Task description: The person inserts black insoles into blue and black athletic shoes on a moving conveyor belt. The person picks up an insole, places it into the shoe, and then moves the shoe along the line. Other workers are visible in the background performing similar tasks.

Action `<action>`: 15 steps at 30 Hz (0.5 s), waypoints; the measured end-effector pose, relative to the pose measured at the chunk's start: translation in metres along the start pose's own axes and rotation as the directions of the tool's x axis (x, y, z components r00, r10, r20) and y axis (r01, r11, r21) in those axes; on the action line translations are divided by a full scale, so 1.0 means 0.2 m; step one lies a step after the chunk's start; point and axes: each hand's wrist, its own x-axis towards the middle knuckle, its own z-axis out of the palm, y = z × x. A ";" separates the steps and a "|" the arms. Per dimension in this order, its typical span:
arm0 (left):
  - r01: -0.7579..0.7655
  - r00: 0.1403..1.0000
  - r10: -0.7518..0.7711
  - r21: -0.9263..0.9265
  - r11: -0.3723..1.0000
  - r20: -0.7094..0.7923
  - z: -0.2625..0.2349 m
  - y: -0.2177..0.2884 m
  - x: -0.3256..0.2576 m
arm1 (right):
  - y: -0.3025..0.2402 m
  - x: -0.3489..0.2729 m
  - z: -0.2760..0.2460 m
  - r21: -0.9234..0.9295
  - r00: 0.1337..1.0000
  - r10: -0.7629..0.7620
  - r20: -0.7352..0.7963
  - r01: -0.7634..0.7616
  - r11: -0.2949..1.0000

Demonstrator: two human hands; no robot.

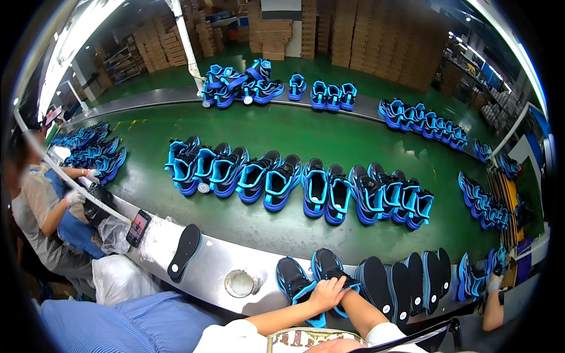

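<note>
Two black and blue sneakers stand side by side on the metal ledge in front of me, the left sneaker (289,277) with neither hand on it. Over the opening of the right sneaker (326,262), my left hand (326,293) is closed, its curled fingers gripping the upper by the tongue. My right hand (349,297) reaches to the same opening, close against the left; its fingers are mostly hidden there. Just right of this shoe lie several black insoles (374,283) with round white stickers. A single black insole (187,250) lies farther left on the ledge.
Rows of sneakers (282,182) stand on the green belt (259,126) beyond. More sneakers (238,85) line the far ledge. A round hole (240,283) and a phone (139,228) are on the near ledge (215,265). Co-workers work at left (44,206) and right (494,306).
</note>
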 end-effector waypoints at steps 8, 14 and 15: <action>0.439 0.890 -0.412 -0.124 0.890 0.195 -0.04 -0.02 0.04 | -0.02 -0.24 0.01 -0.009 0.996 0.014 -0.089 -0.015 1.000; 0.206 0.963 -0.205 0.015 0.979 0.172 -0.09 -0.07 0.19 | 0.03 -0.20 0.16 -0.384 0.931 -0.112 -0.347 -0.032 0.923; 0.101 0.977 -0.115 0.083 0.991 0.182 -0.06 -0.08 0.17 | 0.02 -0.20 0.13 -0.370 0.905 -0.087 -0.416 -0.081 0.925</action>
